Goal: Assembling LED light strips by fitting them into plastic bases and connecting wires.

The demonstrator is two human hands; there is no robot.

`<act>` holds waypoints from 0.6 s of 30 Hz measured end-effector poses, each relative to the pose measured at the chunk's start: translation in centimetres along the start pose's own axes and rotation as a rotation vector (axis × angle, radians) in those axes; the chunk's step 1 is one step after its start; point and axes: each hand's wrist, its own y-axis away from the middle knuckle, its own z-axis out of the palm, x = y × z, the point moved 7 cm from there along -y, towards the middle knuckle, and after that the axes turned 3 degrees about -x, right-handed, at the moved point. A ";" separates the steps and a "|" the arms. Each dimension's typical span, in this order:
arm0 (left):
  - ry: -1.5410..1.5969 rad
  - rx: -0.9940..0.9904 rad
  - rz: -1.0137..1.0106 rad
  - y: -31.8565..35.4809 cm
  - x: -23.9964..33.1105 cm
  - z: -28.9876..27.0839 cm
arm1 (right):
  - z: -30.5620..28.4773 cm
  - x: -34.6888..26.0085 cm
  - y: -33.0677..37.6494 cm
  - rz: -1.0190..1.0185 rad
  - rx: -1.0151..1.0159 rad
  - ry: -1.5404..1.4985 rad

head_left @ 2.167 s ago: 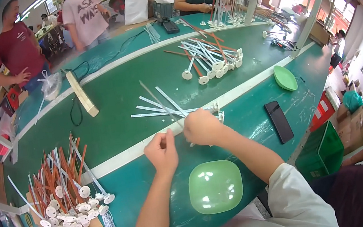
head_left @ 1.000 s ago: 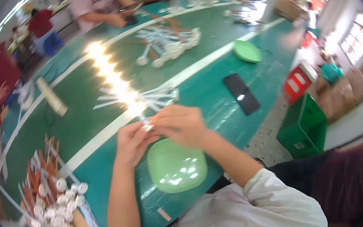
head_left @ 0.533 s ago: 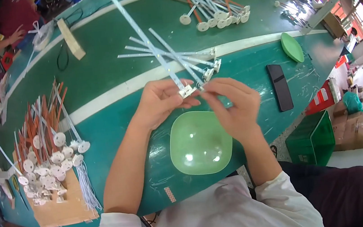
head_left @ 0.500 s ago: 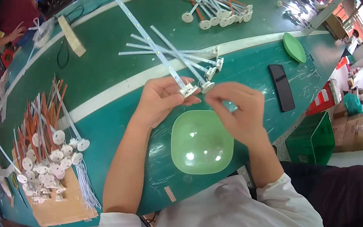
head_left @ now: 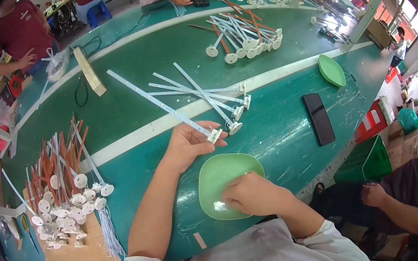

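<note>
My left hand (head_left: 184, 148) is closed on the white round base of a long LED strip (head_left: 156, 100). The strip slants up and away to the left. My right hand (head_left: 254, 195) reaches down into a light green bowl (head_left: 208, 185), its fingers curled together near the bottom. Whether anything sits between those fingertips is hidden. Just beyond my left hand, several more LED strips (head_left: 195, 87) lie crossed on the table, their white bases toward me.
A pile of strips with white bases (head_left: 67, 210) rests on cardboard at left. Another bundle (head_left: 244, 37) lies farther back. A black phone (head_left: 319, 118) and a green dish (head_left: 331, 70) are at right. A wooden block (head_left: 88, 72) lies far left. Other people stand or sit around.
My right hand has gone from beside the strips' bases down into the bowl. My left hand still holds its strip. The view has tilted up, showing more people at the far side.
</note>
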 end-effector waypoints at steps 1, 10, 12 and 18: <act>0.002 0.011 -0.007 0.0 0.0 0.0 | -0.4 -0.3 0.4 -0.039 0.063 -0.034; 0.085 0.072 0.148 0.7 1.2 1.9 | -3.3 0.2 3.1 -0.027 0.471 -0.149; 0.137 0.038 0.176 0.9 1.4 3.0 | -3.2 1.4 3.5 0.055 0.541 -0.354; 0.286 0.091 0.289 2.2 3.9 7.3 | -1.9 3.5 3.5 0.072 0.792 -1.122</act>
